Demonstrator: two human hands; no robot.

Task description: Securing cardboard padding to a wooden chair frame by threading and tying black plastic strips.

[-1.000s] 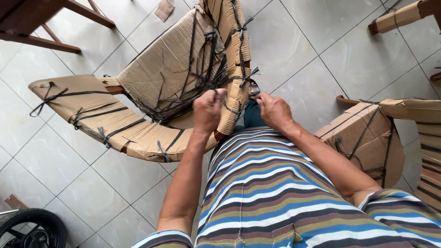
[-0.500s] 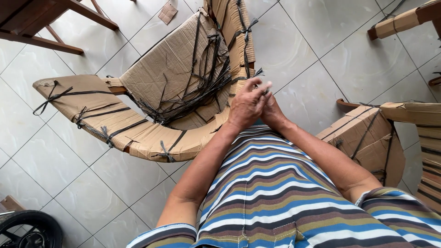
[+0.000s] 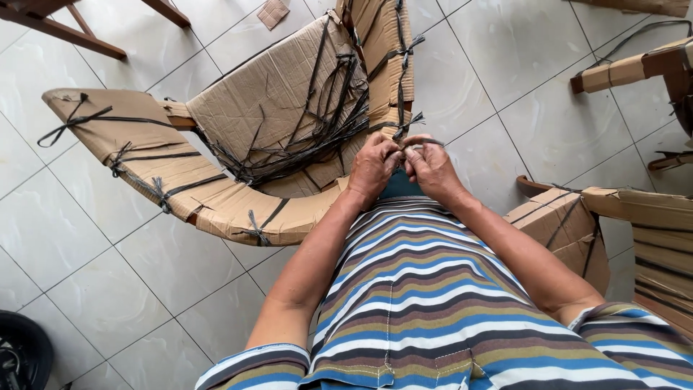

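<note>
Strap, a thin black plastic band, sits pinched between the fingertips of both hands at the near edge of the cardboard-wrapped chair, just above the person's striped shirt. Left hand and right hand meet knuckle to knuckle, fingers curled tightly closed on the band's loose end, a grip that suits pulling or knotting a slippery strip. The band appears to run from the bound upright of the chair, where several similar ties cross the cardboard and hold the wrapping against the frame. The chair lies tilted toward the person, its back and seat panel facing up, which brings the bindings within reach of both hands. On the left, the curved, wrapped armrest carries further black ties spaced along its length, knotted with short tails. A tangle of loose bands crosses the seat panel. To the right stand more wrapped furniture pieces, also strapped; far right, another wrapped arm. All rest on pale floor tiles.
</note>
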